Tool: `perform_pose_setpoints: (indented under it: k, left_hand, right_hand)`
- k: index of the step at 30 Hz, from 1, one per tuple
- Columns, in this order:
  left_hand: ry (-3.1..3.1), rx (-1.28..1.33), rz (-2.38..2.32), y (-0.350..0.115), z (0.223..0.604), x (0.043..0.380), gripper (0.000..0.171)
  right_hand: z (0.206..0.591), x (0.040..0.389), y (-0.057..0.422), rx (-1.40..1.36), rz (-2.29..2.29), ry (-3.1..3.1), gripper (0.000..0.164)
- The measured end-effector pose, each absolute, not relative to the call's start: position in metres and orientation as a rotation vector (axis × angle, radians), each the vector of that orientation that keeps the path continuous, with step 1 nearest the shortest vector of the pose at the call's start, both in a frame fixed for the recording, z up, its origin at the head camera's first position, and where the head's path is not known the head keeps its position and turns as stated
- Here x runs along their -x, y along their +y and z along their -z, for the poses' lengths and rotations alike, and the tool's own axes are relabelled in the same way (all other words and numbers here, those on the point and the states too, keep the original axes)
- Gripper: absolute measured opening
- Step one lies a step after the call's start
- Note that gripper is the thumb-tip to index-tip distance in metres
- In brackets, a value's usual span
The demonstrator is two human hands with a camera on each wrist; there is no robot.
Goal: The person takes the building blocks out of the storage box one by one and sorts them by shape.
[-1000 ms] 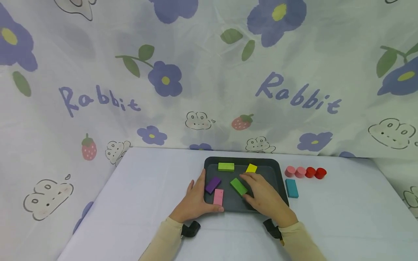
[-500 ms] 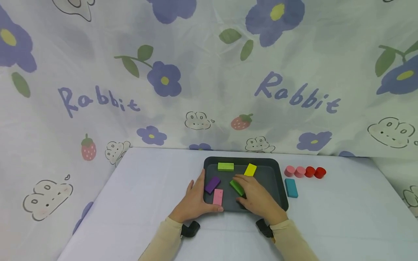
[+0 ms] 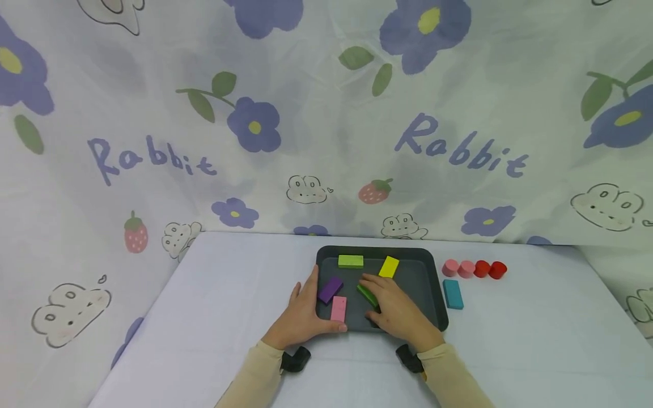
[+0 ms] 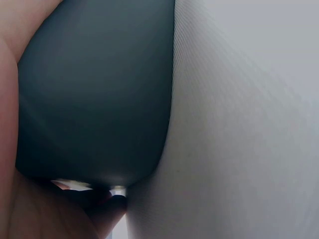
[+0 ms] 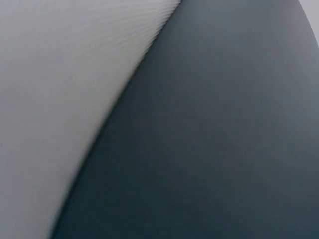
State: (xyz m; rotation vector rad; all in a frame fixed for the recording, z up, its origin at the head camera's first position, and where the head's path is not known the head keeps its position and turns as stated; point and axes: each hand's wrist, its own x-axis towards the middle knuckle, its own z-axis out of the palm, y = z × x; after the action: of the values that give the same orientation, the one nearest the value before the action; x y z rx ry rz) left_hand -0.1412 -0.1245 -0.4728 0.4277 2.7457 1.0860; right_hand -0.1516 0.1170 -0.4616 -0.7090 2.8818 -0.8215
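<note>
A dark grey tray (image 3: 418,294) stands at the back of the table. Along its left side lie the straight fingers of my left hand (image 3: 302,318), with the thumb at the front rim. My right hand (image 3: 400,309) reaches into the tray, fingers and thumb bent round a green block (image 3: 365,293) whose right side is hidden. Elsewhere in the tray are a purple block (image 3: 330,290), a pink block (image 3: 339,309), a lime block (image 3: 351,261) and a yellow block (image 3: 389,267). The left wrist view has the tray's wall (image 4: 99,99) against the hand; the right wrist view shows no fingers.
Right of the tray, a teal block (image 3: 453,294) lies on the white table (image 3: 530,328). Behind it stands a row of two pink cylinders (image 3: 450,267) and two red cylinders (image 3: 498,270). A flowered cloth (image 3: 326,153) hangs at the table's back edge.
My right hand has moved left over the green block and now covers more of it, while the yellow block has come into fuller view. The left hand stays at the tray's corner.
</note>
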Motion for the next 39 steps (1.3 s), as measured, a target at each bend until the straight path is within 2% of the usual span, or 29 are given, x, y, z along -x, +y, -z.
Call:
perform_pose_setpoints:
  k: [28,39]
  left_hand:
    - [2.740,-0.404,-1.078,-0.1249,0.4739,0.1411,0.142]
    - [2.744,-0.405,-1.070,-0.1248,0.4727,0.1414,0.142]
  right_hand:
    - [0.4578,0.1491,0.1180,0.741,0.792,2.905,0.055]
    - [0.4571,0.1503,0.1185,0.719,0.836,2.891,0.059]
